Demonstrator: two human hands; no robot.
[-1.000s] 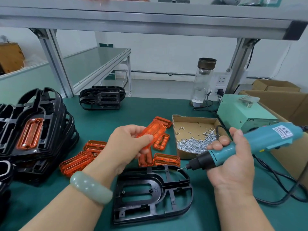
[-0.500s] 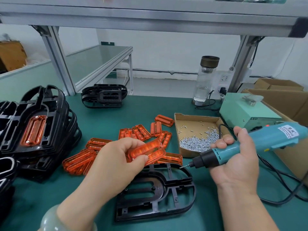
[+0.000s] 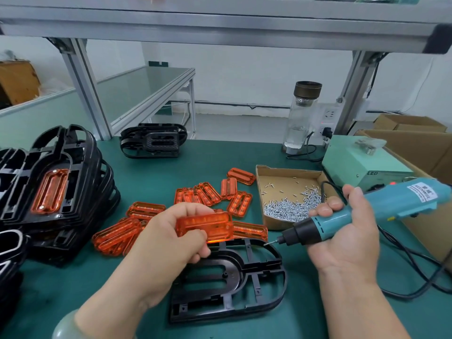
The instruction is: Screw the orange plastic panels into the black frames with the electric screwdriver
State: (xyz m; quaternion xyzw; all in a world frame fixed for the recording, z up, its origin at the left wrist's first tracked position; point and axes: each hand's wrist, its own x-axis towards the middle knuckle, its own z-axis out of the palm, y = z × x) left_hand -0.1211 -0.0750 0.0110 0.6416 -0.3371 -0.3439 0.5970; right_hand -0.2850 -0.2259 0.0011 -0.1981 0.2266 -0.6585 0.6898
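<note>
Partway: finished frames (image 3: pixel 56 187) are sitting stacked, one black frame (image 3: pixel 230 277) lying bare.
Just above it the left hand (image 3: pixel 168 238) is pinching an orange panel (image 3: pixel 204 226); the right hand (image 3: pixel 347 241) is gripping the electric screwdriver (image 3: pixel 367 211).

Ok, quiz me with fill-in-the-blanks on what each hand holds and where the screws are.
1. The left hand pinches an ____ panel near the empty black frame.
2. The right hand grips the electric ____, bit toward the frame.
3. The screws lie in a ____ box.
Missing: orange; screwdriver; cardboard.
</note>
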